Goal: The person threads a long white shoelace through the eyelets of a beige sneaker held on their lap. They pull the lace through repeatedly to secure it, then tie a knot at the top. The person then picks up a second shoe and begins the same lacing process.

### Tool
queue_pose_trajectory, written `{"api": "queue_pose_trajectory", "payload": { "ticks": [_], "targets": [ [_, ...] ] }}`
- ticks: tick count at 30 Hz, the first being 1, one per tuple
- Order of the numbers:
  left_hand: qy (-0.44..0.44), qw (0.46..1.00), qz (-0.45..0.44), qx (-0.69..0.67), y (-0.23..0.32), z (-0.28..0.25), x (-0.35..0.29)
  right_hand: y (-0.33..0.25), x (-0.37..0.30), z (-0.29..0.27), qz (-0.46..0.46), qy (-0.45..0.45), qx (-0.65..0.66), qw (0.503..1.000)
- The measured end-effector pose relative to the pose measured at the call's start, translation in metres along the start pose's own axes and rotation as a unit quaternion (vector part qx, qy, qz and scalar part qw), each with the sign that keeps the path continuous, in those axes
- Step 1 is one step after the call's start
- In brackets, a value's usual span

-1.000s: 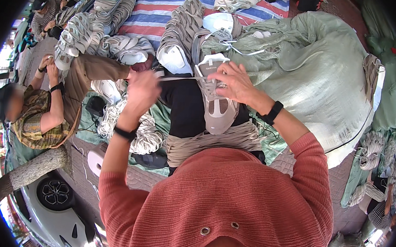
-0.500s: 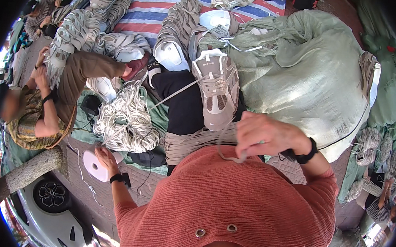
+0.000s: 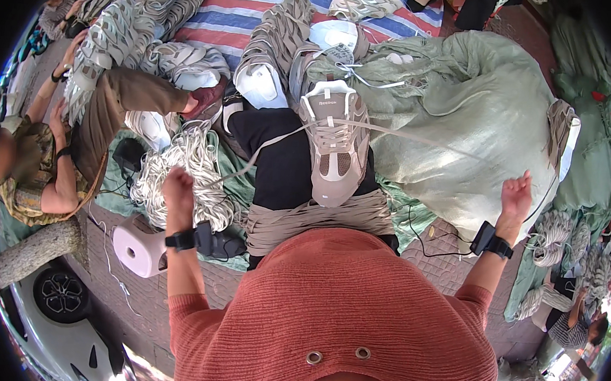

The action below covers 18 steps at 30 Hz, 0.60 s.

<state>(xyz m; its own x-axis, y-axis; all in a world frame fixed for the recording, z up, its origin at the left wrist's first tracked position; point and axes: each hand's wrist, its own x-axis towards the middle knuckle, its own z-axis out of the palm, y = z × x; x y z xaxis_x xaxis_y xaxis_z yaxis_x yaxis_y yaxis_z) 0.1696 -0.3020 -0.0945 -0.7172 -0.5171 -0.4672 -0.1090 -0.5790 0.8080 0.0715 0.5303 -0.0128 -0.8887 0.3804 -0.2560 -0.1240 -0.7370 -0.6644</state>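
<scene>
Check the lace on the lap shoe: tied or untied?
Untied: from the top of the shoe, the lace runs out to both sides, toward the left hand and the right hand; no bow shows.

Past the left fingers (image 3: 178, 174), toward the elbow, a black wristband (image 3: 180, 240) bore a dark boxy piece; below the right fingers (image 3: 521, 183), a similar band (image 3: 502, 249) carried a black block (image 3: 483, 238). Farther back from the fingers, sleeves (image 3: 479, 297) joined a coral-red ribbed sweater (image 3: 341, 285) with two metal eyelets (image 3: 314, 357).
</scene>
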Motion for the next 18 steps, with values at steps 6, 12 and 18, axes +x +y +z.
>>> {"api": "queue_pose_trajectory", "payload": {
  "ticks": [6,12,18],
  "targets": [
    [-0.232,0.894,0.22,0.313,-0.052,0.195,-0.04,0.04,0.003,0.023,-0.041,0.209,0.006,0.977],
    [-0.284,0.655,0.42,0.56,-0.059,0.255,-0.051,0.146,0.01,0.157,-0.019,-0.139,-0.252,0.957],
    [-0.298,0.531,0.456,0.649,-0.066,0.27,-0.055,0.277,-0.02,0.257,-0.372,-0.532,-0.586,0.486]
  ]
}}
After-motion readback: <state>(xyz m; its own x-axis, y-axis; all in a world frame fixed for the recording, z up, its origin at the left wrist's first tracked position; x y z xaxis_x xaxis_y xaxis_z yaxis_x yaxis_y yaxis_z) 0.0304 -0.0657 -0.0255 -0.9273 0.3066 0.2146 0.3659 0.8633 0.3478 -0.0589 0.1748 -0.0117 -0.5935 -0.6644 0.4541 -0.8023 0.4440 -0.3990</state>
